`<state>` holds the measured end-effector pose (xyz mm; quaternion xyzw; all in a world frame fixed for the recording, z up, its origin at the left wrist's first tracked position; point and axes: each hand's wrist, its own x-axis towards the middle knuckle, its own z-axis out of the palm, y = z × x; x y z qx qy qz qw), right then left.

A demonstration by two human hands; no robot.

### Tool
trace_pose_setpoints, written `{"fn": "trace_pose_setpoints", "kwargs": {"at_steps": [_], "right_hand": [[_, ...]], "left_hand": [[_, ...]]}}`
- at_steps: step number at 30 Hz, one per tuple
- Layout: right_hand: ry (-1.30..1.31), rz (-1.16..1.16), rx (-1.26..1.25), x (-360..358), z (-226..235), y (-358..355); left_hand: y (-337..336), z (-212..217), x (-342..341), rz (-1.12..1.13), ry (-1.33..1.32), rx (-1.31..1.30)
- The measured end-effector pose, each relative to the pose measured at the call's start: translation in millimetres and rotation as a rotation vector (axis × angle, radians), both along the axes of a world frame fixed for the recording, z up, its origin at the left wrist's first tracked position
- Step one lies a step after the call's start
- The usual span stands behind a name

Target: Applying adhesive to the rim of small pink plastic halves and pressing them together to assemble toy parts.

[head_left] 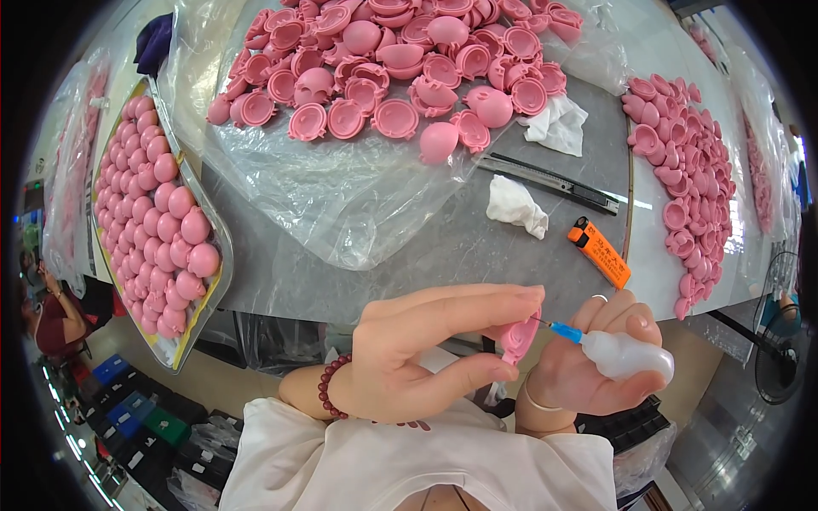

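My left hand (434, 349) pinches a pink plastic half shell (518, 337) between thumb and fingers, its hollow side turned to the right. My right hand (588, 366) is wrapped round a small translucent squeeze bottle (626, 356) with a blue needle tip (566, 332). The thin needle points left and reaches the shell's rim; whether it touches cannot be made out. Both hands are held above the table's near edge. Beyond them lies a heap of pink shells (396, 119) on a clear plastic bag (341, 213).
A tray (223, 255) packed with pink domed pieces stands at left. More pink pieces (682, 187) lie at right. Near my right hand are an orange lighter (599, 253), a box cutter (554, 183) and crumpled white tissues (516, 207). A person (60, 315) is at far left.
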<state>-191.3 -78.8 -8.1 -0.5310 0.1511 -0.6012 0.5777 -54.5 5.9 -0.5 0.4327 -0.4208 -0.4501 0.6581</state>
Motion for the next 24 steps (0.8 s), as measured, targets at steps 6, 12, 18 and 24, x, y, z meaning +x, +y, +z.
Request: {"fn": "trace_pose_setpoints", "kwargs": {"at_steps": [6,12,18,24], "right_hand": [[0.067,-0.054,-0.051,-1.9,-1.5,1.4],[0.05,-0.051,-0.076,-0.4,-0.8,1.1],[0.067,-0.053,-0.083,-0.2,-0.8,1.6],[0.079,-0.057,-0.087,-0.1,-1.6,1.2]], "left_hand": [[-0.2,4.6,1.8,0.105,-0.355,-0.069],[0.3,5.0,1.9,0.154,-0.437,-0.095],[0.4,3.7,0.0,0.216,-0.515,-0.122],[0.6,5.4,0.0,0.231,-0.571,-0.112]]}}
